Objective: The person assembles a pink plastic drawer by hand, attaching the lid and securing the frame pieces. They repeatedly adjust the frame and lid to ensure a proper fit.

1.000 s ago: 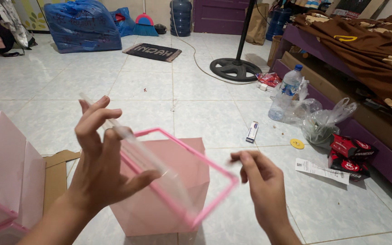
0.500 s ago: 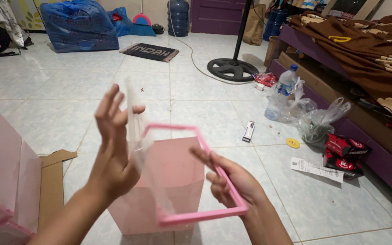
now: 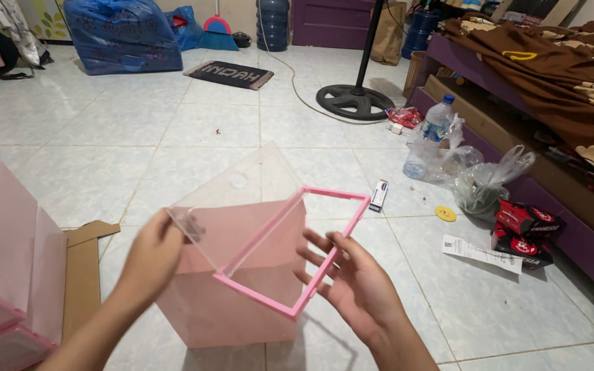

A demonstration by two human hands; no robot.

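Above the pink box (image 3: 242, 302) | clear door panel (image 3: 232, 203) in pink frame (image 3: 324, 254): likely light, thin, slippery, flexible | left hand (image 3: 152, 257) pinches panel edge | right hand (image 3: 355, 285) fingers spread, supporting frame rail | grip frame, not panel.

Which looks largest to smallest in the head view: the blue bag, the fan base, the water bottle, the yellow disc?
1. Blue bag
2. Fan base
3. Water bottle
4. Yellow disc
The bag lies farthest away, so it is probably larger than it appears.
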